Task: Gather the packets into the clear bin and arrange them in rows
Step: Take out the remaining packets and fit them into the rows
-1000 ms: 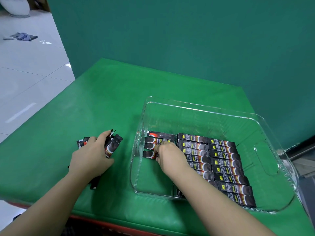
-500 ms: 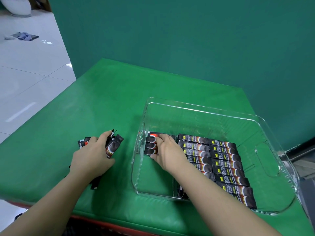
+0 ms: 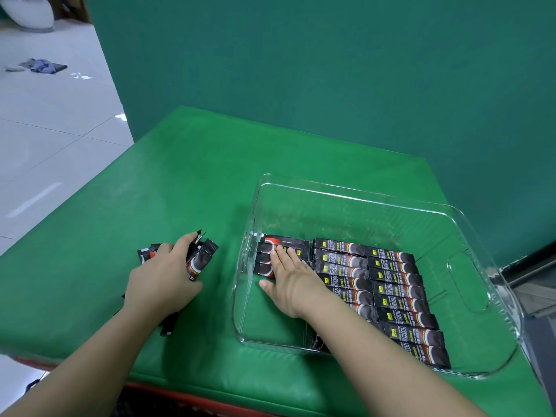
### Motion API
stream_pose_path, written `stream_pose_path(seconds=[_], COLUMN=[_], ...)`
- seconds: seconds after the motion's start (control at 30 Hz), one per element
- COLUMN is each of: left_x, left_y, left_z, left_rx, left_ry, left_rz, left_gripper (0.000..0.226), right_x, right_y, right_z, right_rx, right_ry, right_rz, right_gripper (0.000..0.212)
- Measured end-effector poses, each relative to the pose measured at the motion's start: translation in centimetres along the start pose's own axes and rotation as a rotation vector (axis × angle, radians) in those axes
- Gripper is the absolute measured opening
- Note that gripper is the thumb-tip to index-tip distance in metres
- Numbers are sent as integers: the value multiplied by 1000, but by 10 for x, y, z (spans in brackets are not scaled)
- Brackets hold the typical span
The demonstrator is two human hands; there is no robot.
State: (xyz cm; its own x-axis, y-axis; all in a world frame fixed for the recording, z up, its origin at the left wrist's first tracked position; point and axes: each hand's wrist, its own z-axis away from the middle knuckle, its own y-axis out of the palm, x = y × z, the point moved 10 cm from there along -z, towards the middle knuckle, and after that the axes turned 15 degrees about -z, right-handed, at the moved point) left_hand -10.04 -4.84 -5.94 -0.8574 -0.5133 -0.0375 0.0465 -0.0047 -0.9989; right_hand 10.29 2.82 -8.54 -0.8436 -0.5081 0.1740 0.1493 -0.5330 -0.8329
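Head view showed the clear bin [image 3: 469, 254] on the green table [image 3: 180, 176], two full rows laid right and middle. Your right hand [image 3: 296, 284] had flattened from curled a second earlier, fingers straight, pressing the third row's packets [image 3: 282, 245] against the left wall. Your left hand [image 3: 164, 281] stayed clamped on the loose packets [image 3: 198, 263] outside; that row looked barely begun.

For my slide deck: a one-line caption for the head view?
Right hand presses packets flat in the clear bin; left hand holds loose packets.
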Motion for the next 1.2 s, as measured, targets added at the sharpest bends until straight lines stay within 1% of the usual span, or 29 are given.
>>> stream_pose_path(seconds=[0.23, 0.4, 0.63, 0.9, 1.13, 1.17, 1.2], left_x=[-1, -1, 0, 0, -1, -1, -1], left_y=[-1, 0, 0, 1, -1, -1, -1], left_z=[0, 0, 0, 0, 1, 2, 2], left_rx=[-2, 3, 13, 25, 22, 23, 23], left_ry=[1, 2, -2, -5, -10, -9, -8], left_rz=[-1, -10, 0, -6, -6, -6, -5], left_gripper=[82, 83, 83, 83, 83, 83, 83], right_x=[-3, 2, 4, 5, 6, 6, 6], right_y=[3, -3, 9, 8, 4, -1, -10], right_z=[4, 13, 16, 20, 23, 23, 21], right_rx=[17, -1, 93, 99, 72, 38, -31], right_ry=[-18, -62, -81, -126, -191, -204, -214], right_rz=[36, 17, 51, 36, 17, -36, -110], right_gripper=[66, 65, 65, 63, 63, 62, 61])
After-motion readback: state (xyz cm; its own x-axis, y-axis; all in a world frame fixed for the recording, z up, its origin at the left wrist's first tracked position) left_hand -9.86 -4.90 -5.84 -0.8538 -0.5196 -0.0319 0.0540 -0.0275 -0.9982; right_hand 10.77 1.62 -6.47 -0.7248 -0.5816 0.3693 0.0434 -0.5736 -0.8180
